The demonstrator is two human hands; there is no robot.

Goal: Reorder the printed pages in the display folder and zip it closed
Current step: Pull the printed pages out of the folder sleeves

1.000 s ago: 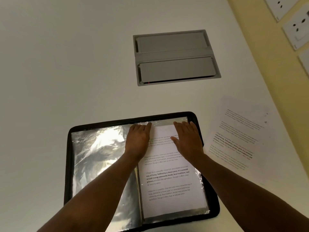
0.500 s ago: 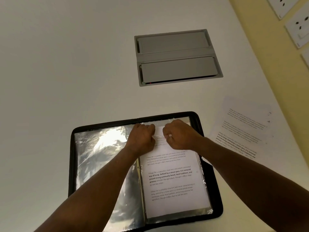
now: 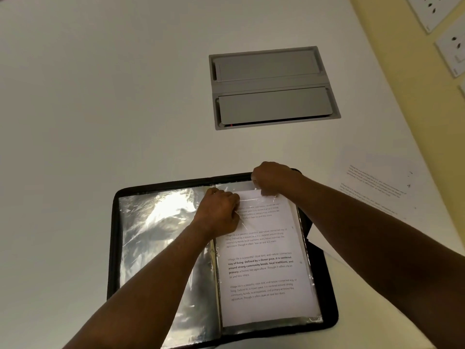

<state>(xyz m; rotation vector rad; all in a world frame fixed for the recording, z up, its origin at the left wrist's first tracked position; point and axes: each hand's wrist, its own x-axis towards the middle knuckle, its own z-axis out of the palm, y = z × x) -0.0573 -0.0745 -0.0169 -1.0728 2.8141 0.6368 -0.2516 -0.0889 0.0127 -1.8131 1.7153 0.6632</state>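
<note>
display folder (image 3: 113, 248) open flat on white table (image 3: 100, 96) | left hand (image 3: 219, 210) pinches clear sleeve (image 3: 254, 195) at top | right hand (image 3: 270, 178) grips sleeve's top edge | printed page (image 3: 261, 268) inside | loose pages (image 3: 372, 187) right | grey hatch (image 3: 273, 86) beyond

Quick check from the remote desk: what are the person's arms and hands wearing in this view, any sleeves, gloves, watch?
Nothing worn shows: both forearms are bare to the frame edge, with no sleeves, gloves or watch. The left hand and right hand are bare.
</note>
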